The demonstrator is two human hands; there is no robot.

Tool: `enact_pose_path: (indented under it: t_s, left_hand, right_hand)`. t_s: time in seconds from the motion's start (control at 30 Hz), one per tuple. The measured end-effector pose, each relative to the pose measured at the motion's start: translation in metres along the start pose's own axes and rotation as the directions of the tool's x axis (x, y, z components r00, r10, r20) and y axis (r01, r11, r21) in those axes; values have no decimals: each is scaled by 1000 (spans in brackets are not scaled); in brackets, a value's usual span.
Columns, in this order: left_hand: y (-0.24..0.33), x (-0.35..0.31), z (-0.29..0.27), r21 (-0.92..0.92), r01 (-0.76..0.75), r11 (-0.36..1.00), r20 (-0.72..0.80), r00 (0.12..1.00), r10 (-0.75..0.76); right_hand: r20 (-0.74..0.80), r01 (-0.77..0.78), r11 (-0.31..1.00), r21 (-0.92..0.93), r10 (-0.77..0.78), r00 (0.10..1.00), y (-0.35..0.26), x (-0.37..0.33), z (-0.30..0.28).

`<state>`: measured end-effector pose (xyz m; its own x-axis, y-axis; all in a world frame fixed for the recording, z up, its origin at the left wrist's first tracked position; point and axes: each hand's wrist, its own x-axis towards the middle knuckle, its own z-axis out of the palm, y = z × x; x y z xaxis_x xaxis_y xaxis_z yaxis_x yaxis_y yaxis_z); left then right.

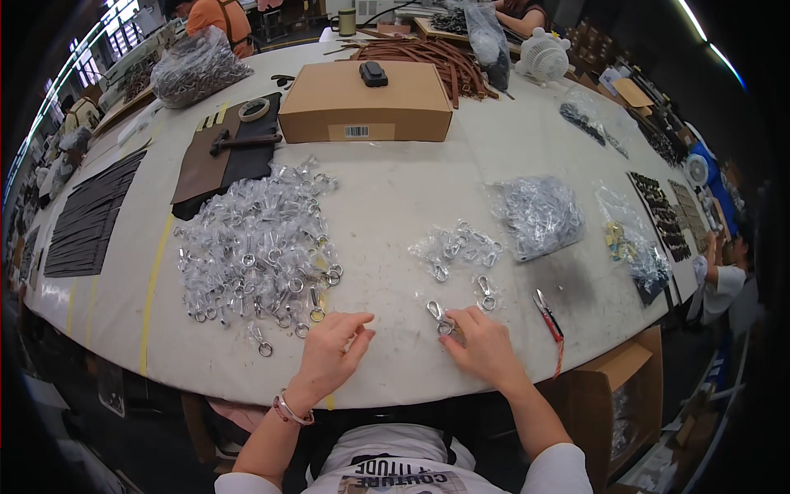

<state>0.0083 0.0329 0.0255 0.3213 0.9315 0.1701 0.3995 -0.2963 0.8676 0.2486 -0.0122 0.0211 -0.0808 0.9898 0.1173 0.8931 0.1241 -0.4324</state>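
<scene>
My right hand (484, 346) has its thumb and fingers closed at the ring end of a silver snap hook (436, 310), low over the table near its front edge. My left hand (331, 350) hovers to the left with fingers bent, a gap between thumb and forefinger, and nothing seen in it. Close to its fingers spreads a big heap of snap hooks in clear plastic wrap (251, 247). One wrapped snap hook (260, 339) lies apart at the heap's near edge. Beyond my right hand are another snap hook (485, 293) and a small cluster of snap hooks (461, 247).
Red-handled pliers (546, 315) lie right of my right hand. A full plastic bag (539, 216) sits behind them. Farther back stand a cardboard box (362, 103) with a black device (373, 74), a hammer (245, 142) and brown straps (444, 62). Black strips (95, 214) lie far left.
</scene>
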Motion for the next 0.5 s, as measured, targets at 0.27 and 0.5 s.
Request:
enact_pose_path:
  t_s: [0.27,0.5]
  left_hand:
    - [5,8,26,429,-456,780,275,888,368]
    - [0,13,43,385,-514,767,441,832,336]
  right_hand:
    - [-49,-1,1000,23,2,999,-1,2,-7]
    - [-32,2,1000,9,-2,999,5,4,20]
